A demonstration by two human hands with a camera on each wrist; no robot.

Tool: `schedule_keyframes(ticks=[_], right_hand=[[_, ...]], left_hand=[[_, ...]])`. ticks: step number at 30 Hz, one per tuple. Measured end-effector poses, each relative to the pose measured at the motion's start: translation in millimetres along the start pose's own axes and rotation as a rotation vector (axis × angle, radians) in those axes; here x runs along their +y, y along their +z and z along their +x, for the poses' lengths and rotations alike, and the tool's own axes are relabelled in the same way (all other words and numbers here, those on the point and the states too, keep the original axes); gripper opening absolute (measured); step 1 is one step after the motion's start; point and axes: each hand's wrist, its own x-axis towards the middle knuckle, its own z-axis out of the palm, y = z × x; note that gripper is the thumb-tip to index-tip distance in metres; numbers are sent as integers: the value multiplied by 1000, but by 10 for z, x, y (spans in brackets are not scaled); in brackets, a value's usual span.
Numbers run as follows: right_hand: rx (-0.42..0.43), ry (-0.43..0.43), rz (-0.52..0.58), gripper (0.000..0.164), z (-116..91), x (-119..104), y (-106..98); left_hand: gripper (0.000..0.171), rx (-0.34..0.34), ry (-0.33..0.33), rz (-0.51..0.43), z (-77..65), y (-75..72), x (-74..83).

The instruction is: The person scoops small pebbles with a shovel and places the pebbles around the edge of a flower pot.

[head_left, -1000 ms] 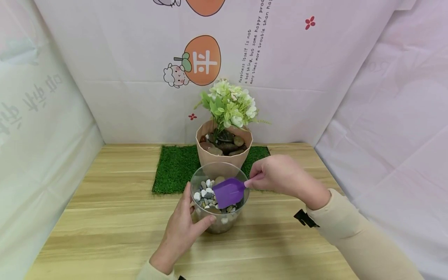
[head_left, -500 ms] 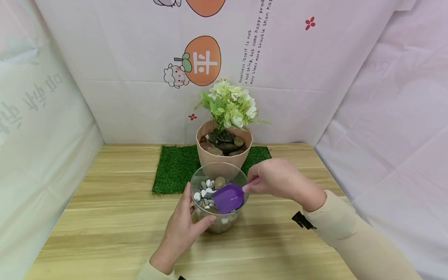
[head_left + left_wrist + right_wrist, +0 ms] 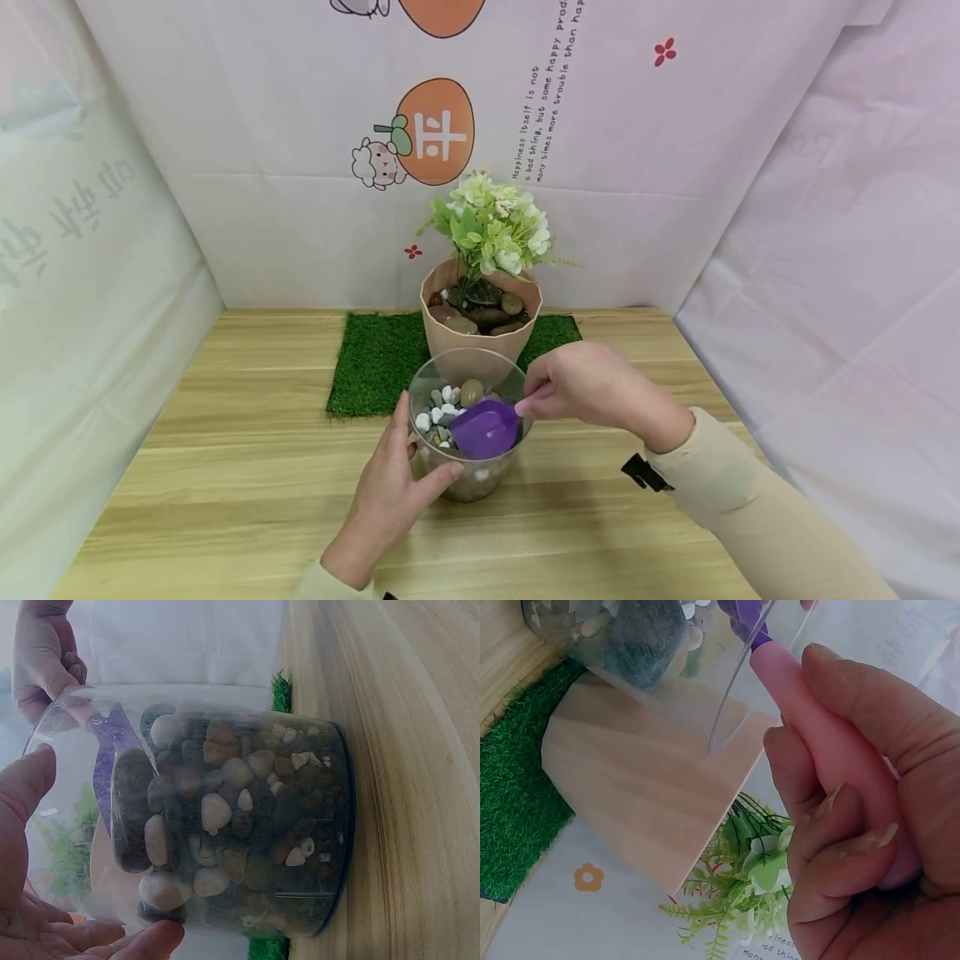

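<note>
A clear, tapered container (image 3: 468,475) of pebbles (image 3: 442,414) stands on the table. My left hand (image 3: 393,479) holds its left side, thumb against the near wall and fingers around the far left. The right hand (image 3: 588,387) grips the pink handle (image 3: 832,735) of a small shovel, whose purple blade (image 3: 486,429) lies tilted inside the container above the stones. Through the clear wall in the left wrist view, the blade (image 3: 116,742) shows beside a large dark stone (image 3: 133,810).
Right behind the container, a peach flowerpot (image 3: 480,333) with stones and white-green flowers (image 3: 495,225) stands on a green turf mat (image 3: 378,367). The wooden table (image 3: 262,500) is enclosed by white printed cloth (image 3: 300,217) at the back and sides.
My right hand has shifted slightly left and down, lowering the shovel blade further into the container and uncovering a brown stone. The left hand and container stay in place.
</note>
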Motion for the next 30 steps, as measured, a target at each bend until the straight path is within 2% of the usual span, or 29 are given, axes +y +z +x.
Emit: schedule_keyframes(ticks=[10,17,23,30], right_hand=[[-18,-42,16,17,95,5,-40],[-65,-36,23,17,187,-27,-34],[-62,-40,49,16,222,-5,-47],[-81,-8,109,16,254,15,-30]], left_hand=[[122,4,0,8,0,2,-8],[121,6,6,22,-2,6,-13],[121,4,6,24,-2,8,-11],[121,6,9,17,-2,6,-12]])
